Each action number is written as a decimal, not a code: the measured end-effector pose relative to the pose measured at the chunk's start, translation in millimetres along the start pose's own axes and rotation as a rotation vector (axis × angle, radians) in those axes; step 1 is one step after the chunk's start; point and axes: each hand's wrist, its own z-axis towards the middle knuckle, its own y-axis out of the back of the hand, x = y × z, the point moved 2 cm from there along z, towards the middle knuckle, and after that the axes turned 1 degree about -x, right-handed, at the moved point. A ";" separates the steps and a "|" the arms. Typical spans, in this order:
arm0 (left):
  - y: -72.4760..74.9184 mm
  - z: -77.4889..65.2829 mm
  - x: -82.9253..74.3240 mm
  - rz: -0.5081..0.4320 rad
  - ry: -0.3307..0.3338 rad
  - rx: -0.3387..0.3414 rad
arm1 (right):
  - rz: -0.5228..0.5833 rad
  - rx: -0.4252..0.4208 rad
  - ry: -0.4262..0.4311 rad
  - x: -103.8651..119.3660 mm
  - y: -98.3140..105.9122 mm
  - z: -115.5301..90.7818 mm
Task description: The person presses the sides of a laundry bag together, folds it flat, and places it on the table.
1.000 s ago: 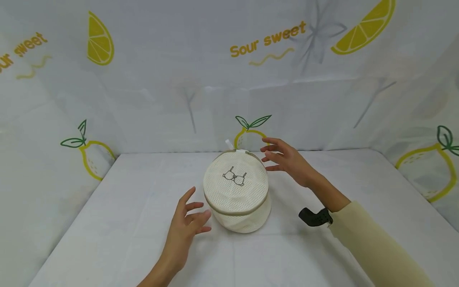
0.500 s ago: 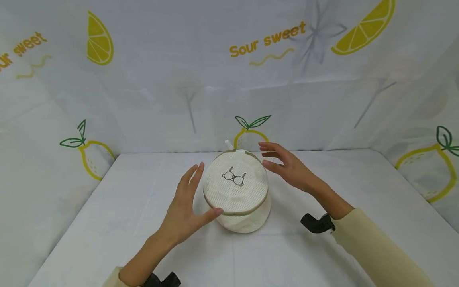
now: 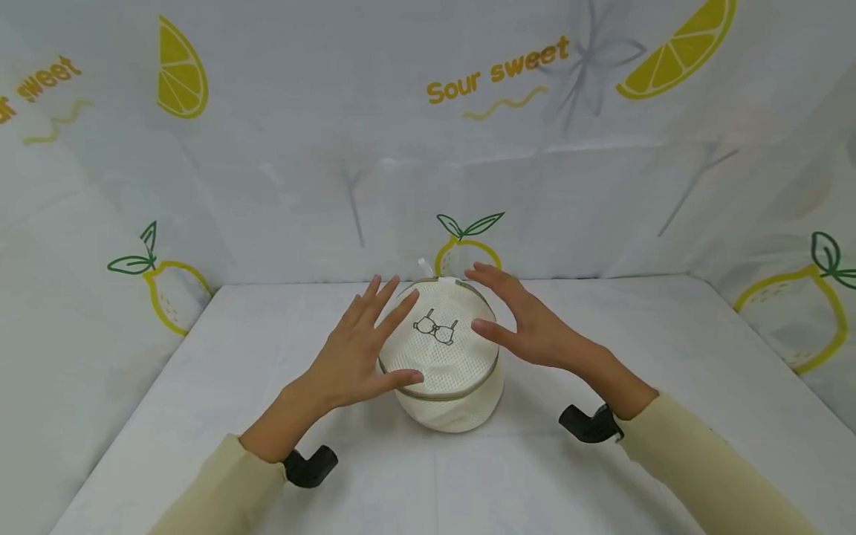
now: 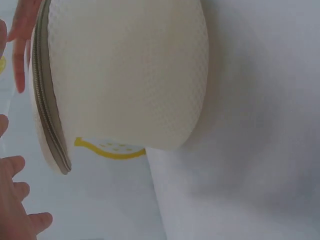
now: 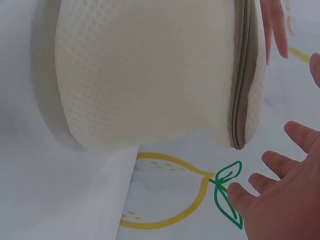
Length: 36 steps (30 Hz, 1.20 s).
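A round cream mesh laundry bag (image 3: 444, 375) stands on the white table, with a bra drawn in black lines on its top. Its beige zipper (image 4: 47, 107) runs round the upper edge in the left wrist view, and the zipper shows in the right wrist view too. Over the left side of the bag's top, my left hand (image 3: 357, 353) has its fingers spread and holds nothing. My right hand (image 3: 528, 323) hovers over the right side of the top, fingers extended and thumb apart, with nothing in it.
White cloth covers the table (image 3: 281, 319). A hanging backdrop (image 3: 301, 186) with lemon prints and lettering rises behind and at both sides. Black wrist mounts (image 3: 310, 467) sit on both forearms, below the sleeves' cuffs.
My left hand has come up from the bag's lower left to over its top, its fingers spreading. My right hand has shifted slightly left over the top. The bag stays in place.
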 end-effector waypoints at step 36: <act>-33.3 6.7 -10.0 -0.076 0.054 0.171 | -0.344 0.061 0.118 7.3 -40.8 -19.4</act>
